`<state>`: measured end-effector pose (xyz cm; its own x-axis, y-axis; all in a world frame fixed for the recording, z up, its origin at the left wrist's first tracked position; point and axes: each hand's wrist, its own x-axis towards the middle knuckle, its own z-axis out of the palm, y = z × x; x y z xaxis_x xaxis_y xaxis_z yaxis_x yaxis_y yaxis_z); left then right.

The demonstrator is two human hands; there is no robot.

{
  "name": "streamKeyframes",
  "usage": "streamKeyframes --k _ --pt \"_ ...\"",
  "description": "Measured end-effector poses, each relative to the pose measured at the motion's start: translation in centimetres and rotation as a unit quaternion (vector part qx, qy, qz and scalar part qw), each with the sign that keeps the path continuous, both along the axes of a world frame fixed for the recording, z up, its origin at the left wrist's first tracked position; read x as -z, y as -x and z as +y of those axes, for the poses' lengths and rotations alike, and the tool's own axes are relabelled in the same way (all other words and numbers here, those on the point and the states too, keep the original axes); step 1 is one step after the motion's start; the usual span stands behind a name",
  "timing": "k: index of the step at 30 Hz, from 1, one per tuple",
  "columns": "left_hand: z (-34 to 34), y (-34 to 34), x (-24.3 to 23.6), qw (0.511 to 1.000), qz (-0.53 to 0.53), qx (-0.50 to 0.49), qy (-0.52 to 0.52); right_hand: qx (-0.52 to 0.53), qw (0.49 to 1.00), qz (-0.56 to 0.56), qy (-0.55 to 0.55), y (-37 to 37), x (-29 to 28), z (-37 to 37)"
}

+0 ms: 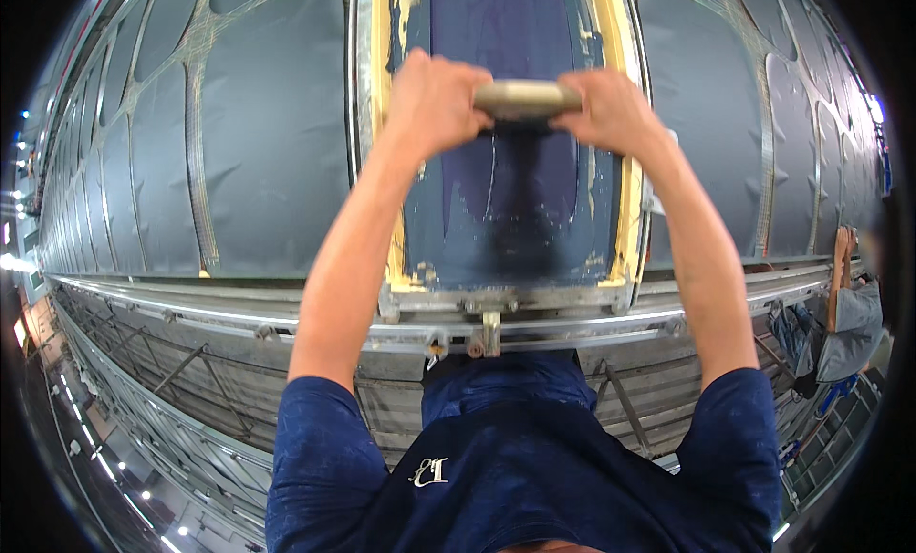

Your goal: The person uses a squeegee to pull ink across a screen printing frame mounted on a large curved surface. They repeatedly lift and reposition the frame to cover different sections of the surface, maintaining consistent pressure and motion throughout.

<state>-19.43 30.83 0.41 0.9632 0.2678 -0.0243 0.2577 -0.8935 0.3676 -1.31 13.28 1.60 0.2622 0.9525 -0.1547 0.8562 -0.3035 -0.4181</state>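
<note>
Both my hands grip a pale, bar-shaped squeegee (526, 97) over a printing screen (434, 252). My left hand (434, 104) is closed round its left end, and my right hand (611, 109) round its right end. Slight motion blur softens the hands and the bar. The squeegee's lower edge is in shadow, so I cannot tell whether it touches the mesh. Dark blue and purple ink covers the screen's middle. Yellow, ink-stained tape (620, 186) lines its inner borders.
Dark grey fabric panels (272, 124) with pale curved outlines lie on the long table either side of the screen. A metal rail (611, 341) runs along the table's near edge, between it and my body. At the far right another person (852, 324) stands by the table.
</note>
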Motion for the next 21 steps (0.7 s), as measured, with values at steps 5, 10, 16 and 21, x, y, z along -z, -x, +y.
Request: streamKeyframes --k 5,10,16,21 --pt "-11.0 10.2 0.8 0.999 -0.035 0.000 -0.005 -0.019 1.000 0.004 -0.017 9.6 0.9 -11.0" --pt "-14.3 13.9 1.4 0.993 -0.094 -0.035 -0.054 -0.016 0.990 0.138 0.014 10.9 -2.0 -12.1" --pt "-15.0 13.7 0.6 0.994 -0.036 -0.025 -0.095 0.440 0.882 -0.073 -0.151 -2.3 4.5 -13.8" --pt "-15.1 14.7 0.7 0.993 -0.071 -0.040 -0.090 0.501 0.855 0.027 -0.128 -3.0 8.5 -13.0"
